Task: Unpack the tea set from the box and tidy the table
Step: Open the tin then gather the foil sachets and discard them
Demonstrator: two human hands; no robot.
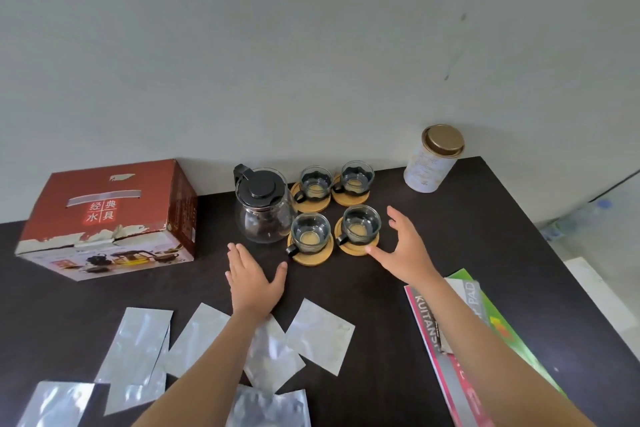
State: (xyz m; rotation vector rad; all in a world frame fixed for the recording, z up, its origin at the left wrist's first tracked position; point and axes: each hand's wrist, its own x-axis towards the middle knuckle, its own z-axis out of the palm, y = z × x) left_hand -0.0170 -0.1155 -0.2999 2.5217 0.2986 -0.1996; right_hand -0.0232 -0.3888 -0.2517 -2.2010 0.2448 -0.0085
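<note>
The right hand [403, 246] is spread wide open at centre right of the frame, fingers straight, holding nothing; its thumb tip lies just beside the wooden coaster [356, 243] under the nearest right glass cup [360, 224]. The left hand [252, 276] sits lower and left of it, also flat and open, palm down over the dark desk [450, 229], empty, its thumb pointing toward the coaster of the near left cup [310, 232].

Above the hands, four glass cups with black handles stand on round coasters in a two-by-two group; the two far cups [336, 180] are close to the wall. Just left of them stands the glass teapot [264, 208] with a black lid. Further left, the red cardboard box [110, 218] rests on the desk, closed. A pale tin [433, 159] with a gold lid stands at upper right. Silvery foil pouches [318, 336] lie scattered along the lower left, some under the left forearm. A pink and green pad [460, 350] lies at lower right, under the right forearm.
</note>
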